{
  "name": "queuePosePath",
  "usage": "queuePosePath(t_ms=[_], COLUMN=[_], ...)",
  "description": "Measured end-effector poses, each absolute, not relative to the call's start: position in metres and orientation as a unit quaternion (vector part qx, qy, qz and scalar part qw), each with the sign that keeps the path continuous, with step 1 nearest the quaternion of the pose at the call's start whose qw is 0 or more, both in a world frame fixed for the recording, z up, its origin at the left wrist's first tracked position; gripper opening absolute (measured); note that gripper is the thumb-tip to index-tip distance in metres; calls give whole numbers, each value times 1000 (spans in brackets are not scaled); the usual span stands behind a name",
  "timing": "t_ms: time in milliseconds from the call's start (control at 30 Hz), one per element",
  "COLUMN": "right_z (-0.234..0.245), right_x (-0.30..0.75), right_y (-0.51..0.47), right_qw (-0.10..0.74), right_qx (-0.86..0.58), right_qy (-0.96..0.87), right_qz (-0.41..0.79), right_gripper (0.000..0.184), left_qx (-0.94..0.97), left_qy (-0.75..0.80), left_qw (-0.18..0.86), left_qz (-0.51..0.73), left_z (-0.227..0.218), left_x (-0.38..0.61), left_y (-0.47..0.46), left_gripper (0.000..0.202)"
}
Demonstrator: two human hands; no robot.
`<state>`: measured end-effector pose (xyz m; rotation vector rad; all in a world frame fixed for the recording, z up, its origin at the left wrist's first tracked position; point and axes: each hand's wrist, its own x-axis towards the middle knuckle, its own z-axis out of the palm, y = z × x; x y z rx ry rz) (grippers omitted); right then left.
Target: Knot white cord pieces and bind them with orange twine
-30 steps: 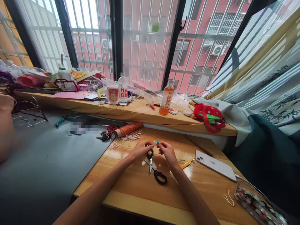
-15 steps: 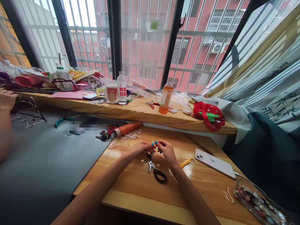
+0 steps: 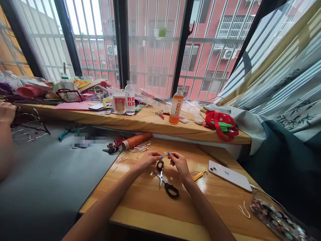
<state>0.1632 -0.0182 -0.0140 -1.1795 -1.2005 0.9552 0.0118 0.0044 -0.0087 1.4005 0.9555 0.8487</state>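
A wide, metal-barred window with black frames [image 3: 155, 50] filled the wall ahead, above a long ledge covered in yellow-orange cloth [image 3: 150, 122]. Below it stood the glossy brown wooden desk [image 3: 140, 202] where the person worked. On its right side lay a flat white phone with two camera lenses [image 3: 229, 175], and near the far left corner an orange-thread spool on a cardboard tube [image 3: 137, 140], loose white cords [image 3: 142, 147] beside it.

Both bare hands met over the middle. The right hand [image 3: 179, 161] had its grip closed, thumb and forefinger pinching a tiny white piece; the left hand [image 3: 151, 158] faced it with thumb and fingers drawn near each other, though I couldn't tell whether that grip held anything. Just below them, black-handled steel scissors [image 3: 162, 178] lay with blades parted, and a slim yellow tool [image 3: 199, 175] rested right of the right wrist.

Smallest of all, the tiny white piece [image 3: 166, 153] poked out from the right fingertips toward the left thumb, just beside it; whether they touched, I couldn't make out.
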Motion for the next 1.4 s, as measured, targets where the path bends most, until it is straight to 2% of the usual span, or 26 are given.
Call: queuePosePath(t_ms=[200, 333, 433, 600, 767, 1033, 1400], right_z=[-16, -15, -14, -12, -9, -3, -10], right_x=[163, 163, 161, 159, 159, 155, 153], right_y=[-17, -18, -19, -20, -21, -30, -31], right_qw=[578, 576, 571, 570, 558, 500, 498], right_qx=[-499, -495, -490, -480, -471, -543, -577], right_qy=[-491, -495, -501, -512, -530, -614, -600], right_qz=[420, 423, 428, 429, 431, 280, 244], right_gripper=[29, 28, 28, 28, 28, 23, 26], left_qx=[620, 621, 626, 644, 640, 626, 617], left_qy=[406, 435, 427, 365, 398, 416, 400], left_qw=[577, 543, 555, 606, 600, 538, 503], left_qz=[344, 361, 342, 291, 268, 382, 455], left_z=[-8, -8, -9, -6, -1, -6, -11], left_x=[7, 10, 11, 6, 3, 9, 16], left_y=[9, 8, 7, 3, 1, 8, 2], left_gripper=[32, 43, 48, 41, 33, 24, 17])
